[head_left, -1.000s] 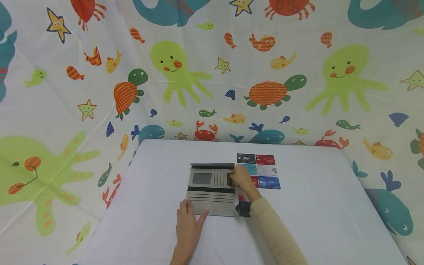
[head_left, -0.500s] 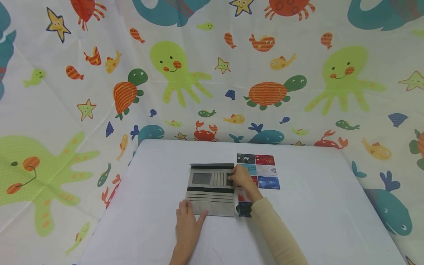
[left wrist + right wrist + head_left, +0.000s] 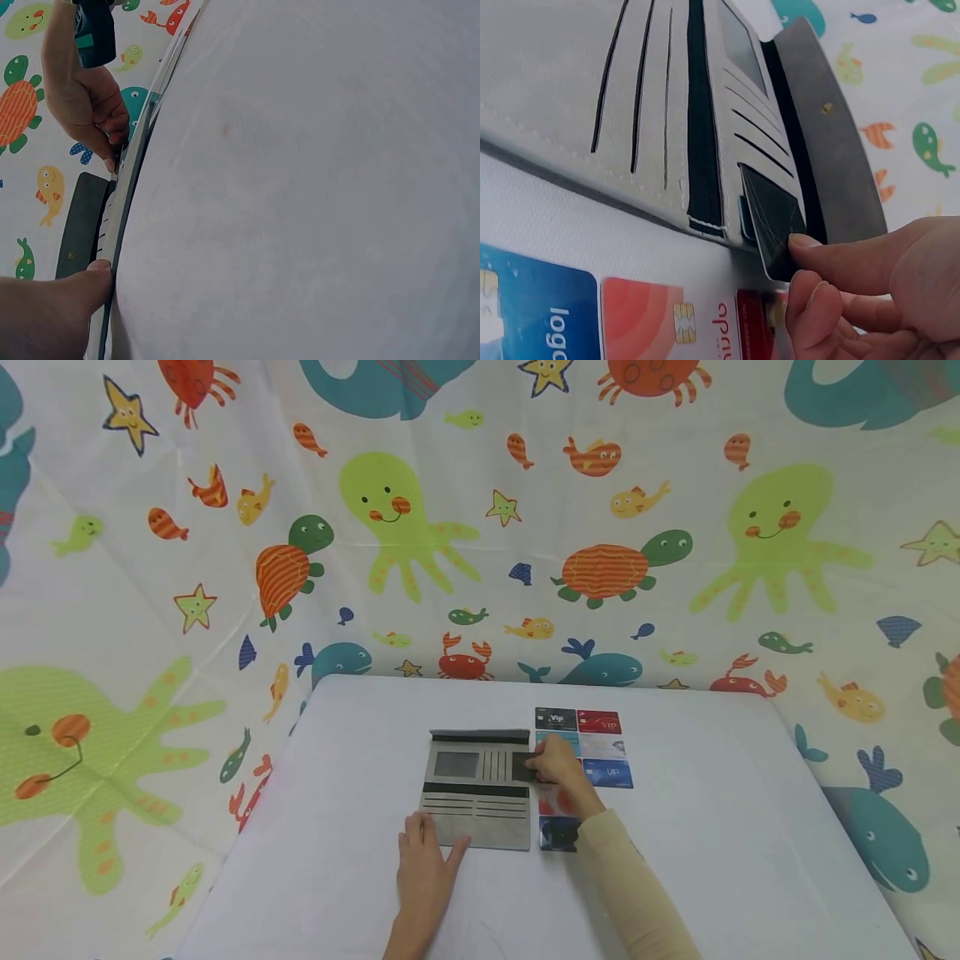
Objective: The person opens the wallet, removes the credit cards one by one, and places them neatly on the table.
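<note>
A grey wallet [image 3: 476, 822] lies unfolded on the white table, its slots and clear window facing up. My left hand [image 3: 424, 872] rests at its lower left corner, fingers extended and thumb apart; in the left wrist view the thumb [image 3: 96, 281] touches the wallet's edge. Between thumb and fingers, my right hand [image 3: 558, 762] pinches a black card [image 3: 772, 217] at the wallet's right side. Part of that card sits in a slot and part sticks out past the edge. Another card's edge [image 3: 745, 217] shows beside it in the right wrist view.
Several bank-style cards lie in rows right of the wallet, among them a black Vip card [image 3: 556, 719], a red card [image 3: 599, 722] and a blue card [image 3: 608, 773]. The right forearm partly covers a lower dark blue card [image 3: 557, 833]. A sea-animal cloth [image 3: 480, 568] hangs behind.
My right hand has moved slightly right, drawing the black card partly out of its slot past the wallet's edge. My left hand and the wallet have stayed in place.
</note>
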Available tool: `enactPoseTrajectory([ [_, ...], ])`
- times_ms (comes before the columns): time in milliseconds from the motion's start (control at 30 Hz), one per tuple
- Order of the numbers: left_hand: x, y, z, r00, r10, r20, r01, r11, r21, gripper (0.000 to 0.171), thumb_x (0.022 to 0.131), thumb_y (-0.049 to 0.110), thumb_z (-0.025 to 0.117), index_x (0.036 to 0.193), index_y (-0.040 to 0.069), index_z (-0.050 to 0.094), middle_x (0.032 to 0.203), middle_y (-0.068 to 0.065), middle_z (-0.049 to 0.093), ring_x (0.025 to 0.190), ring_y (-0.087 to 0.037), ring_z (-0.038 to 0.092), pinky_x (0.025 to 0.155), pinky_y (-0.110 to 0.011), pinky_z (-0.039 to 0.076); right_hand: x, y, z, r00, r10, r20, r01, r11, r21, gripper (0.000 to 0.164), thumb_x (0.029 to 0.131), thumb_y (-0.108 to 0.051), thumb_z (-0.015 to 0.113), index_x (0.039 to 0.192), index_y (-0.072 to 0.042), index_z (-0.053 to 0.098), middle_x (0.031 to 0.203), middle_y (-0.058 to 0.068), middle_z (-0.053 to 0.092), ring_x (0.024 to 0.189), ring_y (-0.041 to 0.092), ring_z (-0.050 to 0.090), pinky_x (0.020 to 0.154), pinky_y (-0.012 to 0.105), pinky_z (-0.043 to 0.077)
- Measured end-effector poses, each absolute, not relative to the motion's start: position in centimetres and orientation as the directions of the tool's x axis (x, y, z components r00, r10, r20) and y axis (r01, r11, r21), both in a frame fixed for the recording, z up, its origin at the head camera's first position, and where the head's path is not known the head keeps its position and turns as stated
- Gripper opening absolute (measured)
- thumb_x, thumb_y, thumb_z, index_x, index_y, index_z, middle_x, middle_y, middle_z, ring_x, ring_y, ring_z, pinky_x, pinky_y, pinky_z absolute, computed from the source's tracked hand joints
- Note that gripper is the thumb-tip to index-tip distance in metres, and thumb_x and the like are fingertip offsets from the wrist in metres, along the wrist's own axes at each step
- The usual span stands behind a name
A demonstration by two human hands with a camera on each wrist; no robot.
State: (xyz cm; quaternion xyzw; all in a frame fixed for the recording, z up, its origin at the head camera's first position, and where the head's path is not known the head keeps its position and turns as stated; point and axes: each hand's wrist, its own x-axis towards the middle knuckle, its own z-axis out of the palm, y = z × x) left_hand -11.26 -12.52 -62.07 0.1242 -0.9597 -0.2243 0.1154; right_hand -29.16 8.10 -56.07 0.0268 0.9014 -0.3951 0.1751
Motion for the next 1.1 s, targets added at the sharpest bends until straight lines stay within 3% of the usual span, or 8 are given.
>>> enactPoseTrajectory([
  [200,-11.2,-12.5,-62.0,-0.942,-0.286,0.178,-0.177,0.87,0.461,0.085,0.087,0.049,0.074,0.138,-0.014,0.049,0.142,-0.026,0.044,0.128,-0.054,0.051,0.097,-0.058,0.052,-29.4,8.9,-56.2,-0.932,-0.079,-0.352,0.213,0.667,-0.714,0.027,0.087,-0.01,0.075,0.108,0.004,0.065,0.093,0.016,0.068,0.073,0.022,0.066,0.062,0.025,0.054],
  [333,-11.2,-12.5,-61.9,-0.942,-0.285,0.18,-0.175,0.869,0.463,0.085,0.087,0.049,0.074,0.138,-0.014,0.05,0.141,-0.026,0.044,0.127,-0.054,0.051,0.095,-0.058,0.053,-29.6,9.4,-56.3,-0.943,-0.067,-0.325,0.194,0.683,-0.704,0.01,0.087,-0.007,0.069,0.088,0.003,0.071,0.075,0.011,0.067,0.063,0.019,0.062,0.054,0.022,0.048],
  [433,-11.2,-12.6,-62.0,-0.942,-0.29,0.171,-0.183,0.868,0.461,0.085,0.087,0.051,0.073,0.138,-0.013,0.049,0.141,-0.024,0.043,0.126,-0.049,0.052,0.091,-0.053,0.057,-29.6,9.7,-56.2,-0.953,-0.055,-0.299,0.179,0.693,-0.698,0.014,0.087,-0.008,0.068,0.078,0.001,0.073,0.069,0.01,0.066,0.059,0.018,0.06,0.052,0.021,0.045],
  [533,-11.2,-12.7,-62.0,-0.942,-0.293,0.165,-0.189,0.867,0.461,0.085,0.087,0.052,0.074,0.139,-0.012,0.049,0.14,-0.022,0.043,0.122,-0.043,0.053,0.086,-0.049,0.059,-29.5,9.9,-55.9,-0.958,-0.059,-0.28,0.162,0.696,-0.7,0.015,0.088,-0.014,0.073,0.079,-0.001,0.072,0.071,0.008,0.066,0.063,0.018,0.06,0.054,0.022,0.045],
  [700,-11.3,-12.7,-62.1,-0.941,-0.293,0.167,-0.187,0.866,0.463,0.085,0.087,0.05,0.074,0.139,-0.012,0.049,0.14,-0.022,0.043,0.121,-0.041,0.053,0.085,-0.047,0.059,-29.2,9.5,-55.5,-0.955,-0.065,-0.288,0.156,0.717,-0.679,0.024,0.086,-0.021,0.078,0.073,-0.002,0.071,0.06,0.005,0.06,0.054,0.016,0.054,0.049,0.022,0.04],
  [933,-11.3,-12.5,-61.9,-0.944,-0.297,0.146,-0.197,0.858,0.474,0.085,0.087,0.051,0.073,0.14,-0.012,0.048,0.143,-0.023,0.042,0.126,-0.046,0.052,0.088,-0.052,0.058,-28.7,8.8,-55.8,-0.955,-0.049,-0.291,0.155,0.756,-0.636,0.039,0.085,-0.028,0.081,0.101,0.005,0.069,0.071,0.01,0.065,0.058,0.018,0.061,0.049,0.02,0.044],
  [1100,-11.2,-12.4,-61.8,-0.944,-0.294,0.147,-0.195,0.862,0.469,0.085,0.087,0.049,0.074,0.139,-0.013,0.048,0.143,-0.024,0.042,0.126,-0.046,0.051,0.088,-0.052,0.058,-28.6,8.5,-56.0,-0.957,-0.038,-0.289,0.155,0.773,-0.615,0.045,0.084,-0.032,0.081,0.106,0.005,0.067,0.07,0.009,0.066,0.058,0.017,0.061,0.049,0.021,0.043],
])
